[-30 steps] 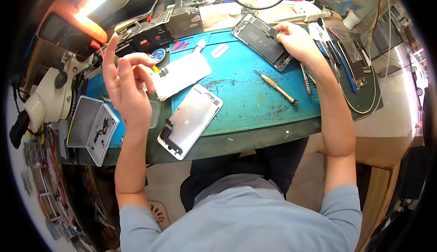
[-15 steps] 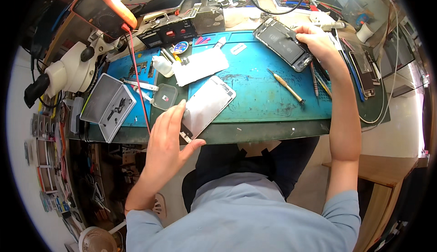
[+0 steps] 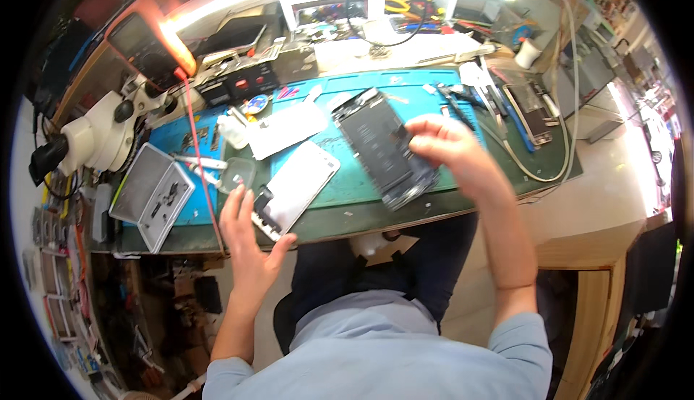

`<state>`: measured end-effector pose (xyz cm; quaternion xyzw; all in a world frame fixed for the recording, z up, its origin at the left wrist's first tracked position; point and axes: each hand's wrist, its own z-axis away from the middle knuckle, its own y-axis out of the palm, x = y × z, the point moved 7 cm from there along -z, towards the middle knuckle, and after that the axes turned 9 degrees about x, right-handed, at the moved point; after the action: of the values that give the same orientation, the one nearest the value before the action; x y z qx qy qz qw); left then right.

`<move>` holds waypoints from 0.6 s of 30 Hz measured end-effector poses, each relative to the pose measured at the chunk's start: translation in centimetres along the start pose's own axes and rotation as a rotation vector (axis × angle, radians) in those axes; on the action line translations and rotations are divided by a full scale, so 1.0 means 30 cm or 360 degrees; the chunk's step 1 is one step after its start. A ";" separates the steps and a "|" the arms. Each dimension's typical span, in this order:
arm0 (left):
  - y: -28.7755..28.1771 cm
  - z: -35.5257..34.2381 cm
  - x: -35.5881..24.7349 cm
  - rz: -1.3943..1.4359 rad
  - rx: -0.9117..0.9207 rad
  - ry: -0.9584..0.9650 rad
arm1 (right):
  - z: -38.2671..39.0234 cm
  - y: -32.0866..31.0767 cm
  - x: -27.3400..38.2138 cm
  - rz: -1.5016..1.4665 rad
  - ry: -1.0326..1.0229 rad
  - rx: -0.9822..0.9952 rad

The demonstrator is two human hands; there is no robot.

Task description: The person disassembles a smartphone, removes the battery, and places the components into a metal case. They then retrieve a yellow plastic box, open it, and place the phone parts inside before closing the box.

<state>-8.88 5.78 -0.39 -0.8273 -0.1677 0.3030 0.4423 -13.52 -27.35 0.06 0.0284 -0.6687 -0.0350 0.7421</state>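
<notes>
My right hand [image 3: 463, 158] pinches the right edge of an opened smartphone body [image 3: 372, 143], its black battery and inner parts facing up, held above the near middle of the blue work mat [image 3: 325, 201]. Close to the bench's front edge lies a detached phone screen panel [image 3: 300, 187], pale backing up, with a dark strip at its lower end. Beside that end my left hand [image 3: 249, 237] is open, thumb and fingers apart, holding nothing. Past the panel is a white sheet [image 3: 289, 129], with a small clear plastic box [image 3: 236, 174] to its near left.
A grey open case [image 3: 155, 201] with small dark parts sits at the left, near a white microscope [image 3: 94, 136] and an orange multimeter [image 3: 148, 46]. Its red lead [image 3: 195, 140] crosses the bench. Tools and another opened phone [image 3: 531, 114] lie at the right, by a looping pale cable [image 3: 575, 96].
The phone body in my right hand has come nearer and to the left, toward the screen panel. My left hand has drawn slightly back from the panel. The whole view has shifted.
</notes>
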 end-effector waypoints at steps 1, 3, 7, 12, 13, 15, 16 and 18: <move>-0.014 0.008 -0.019 0.0001 -0.0101 0.0060 | 0.028 0.034 -0.037 -0.0101 0.0010 -0.0095; -0.024 0.027 -0.061 0.0288 -0.0224 0.0119 | 0.080 0.143 -0.096 -0.0324 0.0069 0.0017; 0.069 0.076 -0.081 0.1761 -0.0062 -0.0515 | 0.129 0.398 -0.162 -0.0609 0.0033 0.0264; 0.050 0.097 -0.089 0.1917 -0.0054 -0.0607 | 0.152 0.534 -0.163 -0.0395 0.0029 0.0426; 0.048 0.104 -0.079 0.1933 -0.0032 -0.0654 | 0.150 0.540 -0.157 -0.0279 0.0009 0.0456; 0.045 0.122 -0.059 0.1981 -0.0001 -0.0736 | 0.152 0.538 -0.151 -0.0047 0.0028 0.0531; 0.046 0.128 -0.053 0.2028 0.0019 -0.0745 | 0.152 0.539 -0.151 0.0083 0.0044 0.0566; 0.052 0.140 -0.049 0.2087 0.0072 -0.0782 | 0.152 0.535 -0.155 -0.0041 0.0135 0.0570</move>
<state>-12.73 6.75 -2.96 -0.6560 0.2772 0.6890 0.1345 -18.30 -10.93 -2.66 0.1700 -0.6321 0.0763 0.7522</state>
